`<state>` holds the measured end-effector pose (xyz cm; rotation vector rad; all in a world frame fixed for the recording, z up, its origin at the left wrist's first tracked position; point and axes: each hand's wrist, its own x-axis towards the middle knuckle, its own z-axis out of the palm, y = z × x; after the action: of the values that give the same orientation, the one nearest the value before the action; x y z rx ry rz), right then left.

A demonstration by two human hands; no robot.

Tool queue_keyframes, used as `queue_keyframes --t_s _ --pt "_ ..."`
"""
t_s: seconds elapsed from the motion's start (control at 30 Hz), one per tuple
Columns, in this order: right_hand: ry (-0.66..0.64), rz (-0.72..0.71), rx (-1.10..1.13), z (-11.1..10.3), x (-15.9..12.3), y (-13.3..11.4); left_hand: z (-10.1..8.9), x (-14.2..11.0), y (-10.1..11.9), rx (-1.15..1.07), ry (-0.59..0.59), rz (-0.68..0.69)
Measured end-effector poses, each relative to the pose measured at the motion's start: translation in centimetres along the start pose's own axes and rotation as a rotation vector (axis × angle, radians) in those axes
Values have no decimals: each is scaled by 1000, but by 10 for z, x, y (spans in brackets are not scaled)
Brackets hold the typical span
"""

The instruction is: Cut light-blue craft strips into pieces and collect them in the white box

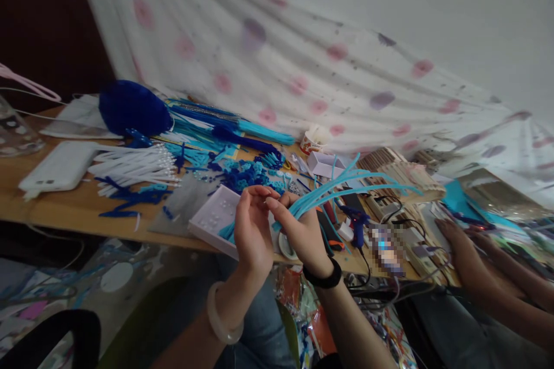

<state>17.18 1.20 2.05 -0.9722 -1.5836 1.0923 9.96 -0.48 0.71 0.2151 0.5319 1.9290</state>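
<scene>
- Left hand (254, 233): fingers curled, tips meet right hand's; anything pinched there is too small to tell.
- Right hand (305, 236): closed round light-blue stems (312, 197), the nearer hand; long axis runs away, rightward.
- White box (210, 236): left of left hand.

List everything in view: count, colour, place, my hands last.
Table: one, brown, across middle
Curtain: one, white with pink and purple, behind table
Fuzzy disc: one, dark blue, table's left
Power bank: one, white, far left
Pearl-tipped stems: many, white, beside power bank
Loose craft pieces: uncountable, mostly blue, mid-table
Open box: one, white, left of hands
Glue gun: one, blue, right of hands
Pipe cleaners: several, light blue, in right hand
Co-worker's hands: two, bare, far right
Left hand: one, white bangle, centre
Right hand: one, black wristband, centre
</scene>
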Motion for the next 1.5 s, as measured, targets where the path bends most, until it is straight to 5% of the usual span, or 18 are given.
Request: queue_keyframes --t_s 0.33,0.5,0.7,1.2,1.5 --pt "57 141 168 -4 -4 2 -21 -12 0 350 -64 162" --pt "95 91 186 -6 -6 -3 -36 -22 10 599 -317 213" --pt "144 69 215 -6 -9 -2 -27 -21 21 720 -431 139" --pt "223 10 119 -8 -10 4 -28 -12 26 947 -527 107" --pt "244 34 193 -6 -13 5 -37 -16 19 901 -454 270"
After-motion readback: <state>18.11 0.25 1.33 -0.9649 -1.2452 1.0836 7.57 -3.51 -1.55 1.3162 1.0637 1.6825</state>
